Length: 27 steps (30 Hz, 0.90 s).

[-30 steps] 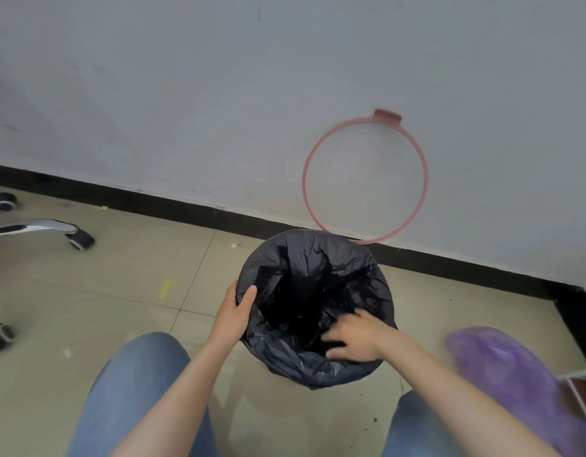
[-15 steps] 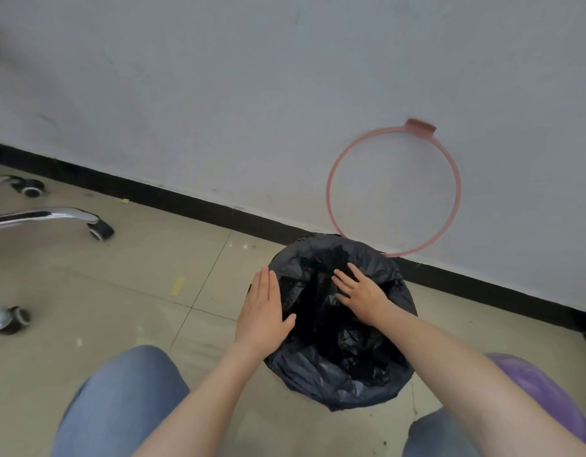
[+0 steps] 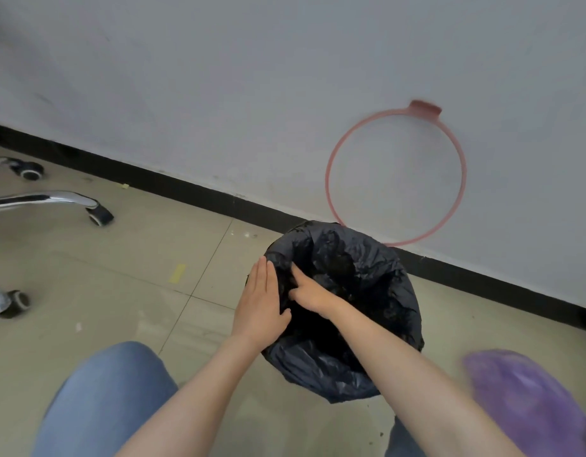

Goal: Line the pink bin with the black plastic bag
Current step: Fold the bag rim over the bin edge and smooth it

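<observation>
Left hand (image 3: 260, 308), fingers flat, steadies the black plastic bag (image 3: 357, 275); right hand (image 3: 309, 293), fingers apparently extended, presses inside. Thin film may tear, or slip inward.

The bin stands on the tiled floor (image 3: 87, 265) just in front of the wall (image 3: 252, 77), with the plastic bag (image 3: 360, 268) inside it and folded out over its rim, so the bin's own sides are hidden. A ring (image 3: 331, 166) leans or hangs on the wall directly behind the bin. The left hand (image 3: 261, 305) lies flat on the bag's left outer edge; the right hand (image 3: 309, 291) is inside the opening, just beside it. Chair legs with casters (image 3: 96, 216) are well off to the left. A crumpled bag (image 3: 522, 400), probably plastic, lies near right.
</observation>
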{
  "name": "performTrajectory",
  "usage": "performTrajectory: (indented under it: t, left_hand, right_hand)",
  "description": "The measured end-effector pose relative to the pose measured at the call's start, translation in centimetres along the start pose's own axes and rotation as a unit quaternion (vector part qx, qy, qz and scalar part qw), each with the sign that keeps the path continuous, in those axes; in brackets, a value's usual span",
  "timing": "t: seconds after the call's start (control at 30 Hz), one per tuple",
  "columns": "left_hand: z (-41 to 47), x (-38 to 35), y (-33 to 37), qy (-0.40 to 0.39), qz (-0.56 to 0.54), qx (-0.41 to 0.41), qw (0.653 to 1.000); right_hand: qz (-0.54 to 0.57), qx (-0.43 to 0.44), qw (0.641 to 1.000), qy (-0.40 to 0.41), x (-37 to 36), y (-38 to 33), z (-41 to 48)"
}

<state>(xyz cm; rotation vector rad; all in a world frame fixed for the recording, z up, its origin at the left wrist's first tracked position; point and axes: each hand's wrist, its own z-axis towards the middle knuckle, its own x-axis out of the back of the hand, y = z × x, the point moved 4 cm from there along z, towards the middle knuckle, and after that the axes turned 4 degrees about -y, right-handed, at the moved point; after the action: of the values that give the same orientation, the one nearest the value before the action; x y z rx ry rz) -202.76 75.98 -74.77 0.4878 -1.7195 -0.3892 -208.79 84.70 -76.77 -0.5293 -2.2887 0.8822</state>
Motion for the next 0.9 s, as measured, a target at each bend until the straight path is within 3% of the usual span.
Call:
performTrajectory:
  t: [0.07, 0.13, 0.2, 0.27, 0.33, 0.37, 0.47, 0.53, 0.57, 0.6, 0.67, 0.73, 0.83, 0.9]
  left_hand:
    - [-0.1, -0.1, 0.1, -0.002, 0.008, -0.001, 1.000]
    - [-0.1, -0.3, 0.2, -0.003, 0.014, 0.003, 1.000]
    - [0.0, -0.2, 0.2, -0.001, 0.019, 0.007, 1.000]
    - [-0.1, -0.1, 0.2, -0.004, 0.029, 0.008, 1.000]
    - [-0.2, -0.1, 0.3, -0.006, 0.031, 0.010, 0.999]
    - [-0.3, -0.1, 0.3, -0.005, 0.032, 0.012, 0.999]
    - [-0.4, -0.1, 0.3, 0.001, 0.035, 0.012, 0.999]
    - [-0.5, -0.1, 0.2, 0.004, 0.036, 0.012, 0.999]
    - [-0.5, -0.1, 0.2, 0.005, 0.036, 0.012, 0.999]
    - [-0.5, -0.1, 0.2, 0.005, 0.036, 0.012, 0.999]
    - [-0.5, -0.1, 0.3, 0.009, 0.040, 0.011, 0.999]
    - [-0.5, 0.0, 0.3, 0.015, 0.038, 0.012, 0.999]
    - [-0.4, -0.1, 0.4, 0.013, 0.037, 0.015, 0.999]
    - [-0.3, -0.1, 0.5, 0.015, 0.035, 0.016, 0.999]
  right_hand:
    - [-0.015, 0.006, 1.000, 0.010, 1.7, 1.1, -0.7]
    - [-0.224, 0.025, 0.974, 0.006, 4.0, 2.3, -2.5]
    - [-0.465, -0.003, 0.883, -0.064, 5.3, 4.4, -4.4]
    - [-0.572, -0.127, 0.789, -0.186, 5.4, 7.4, -6.2]
    - [-0.586, -0.214, 0.739, -0.254, 5.1, 9.3, -7.2]
    - [-0.589, -0.215, 0.738, -0.249, 5.1, 9.3, -7.2]
    - [-0.559, -0.102, 0.813, -0.127, 4.7, 6.7, -6.0]
    - [-0.385, -0.050, 0.916, -0.104, 2.8, 4.8, -5.6]
    - [-0.250, -0.054, 0.958, -0.133, 1.2, 4.0, -6.1]
    - [-0.131, -0.065, 0.974, -0.175, -0.9, 3.2, -6.9]
    - [-0.043, -0.067, 0.970, -0.228, -4.2, 2.2, -8.3]
    - [-0.085, -0.031, 0.970, -0.228, -4.8, 2.0, -8.9]
    - [-0.121, -0.031, 0.982, -0.144, -2.0, 1.6, -9.4]
    - [-0.129, -0.049, 0.976, -0.168, -1.0, 2.0, -10.2]
